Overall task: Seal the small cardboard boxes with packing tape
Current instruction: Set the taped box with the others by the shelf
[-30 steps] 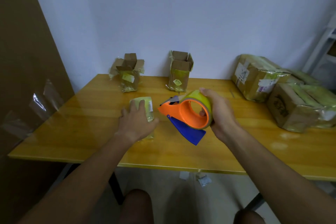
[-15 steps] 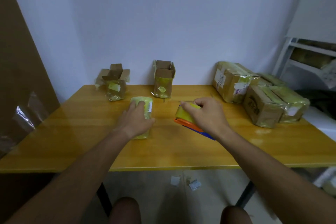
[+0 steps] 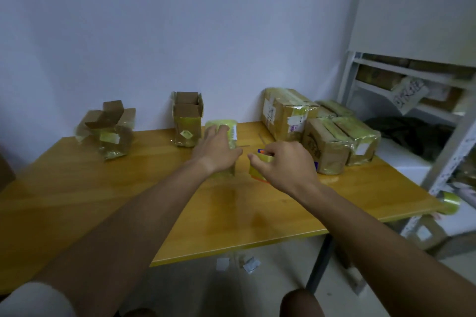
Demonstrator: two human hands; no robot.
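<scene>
From the head camera, both arms reach out over the yellow wooden bench (image 3: 103, 208). The left hand (image 3: 216, 148) lies flat, fingers spread, on top of a small box (image 3: 226, 126) wrapped in yellowish tape; the box stands under the palm, its far end and a white label showing beyond the fingertips. Just to the right, the right hand (image 3: 286, 162) is curled down over the tape dispenser (image 3: 257, 174), gripping it against the bench; only a strip of yellow tape roll and slivers of orange and blue show under the fingers. The two hands are near each other, a narrow gap of bench between them.

Along the wall stand two open boxes: one (image 3: 109, 131) at the far left with flaps splayed, another (image 3: 187, 119) upright, just beside the taped box. On the right, touching one another, sits a pile of sealed boxes (image 3: 319, 134). A white metal shelf (image 3: 401, 77) stands beyond the bench's right end, and scraps of paper (image 3: 242, 264) lie on the floor below.
</scene>
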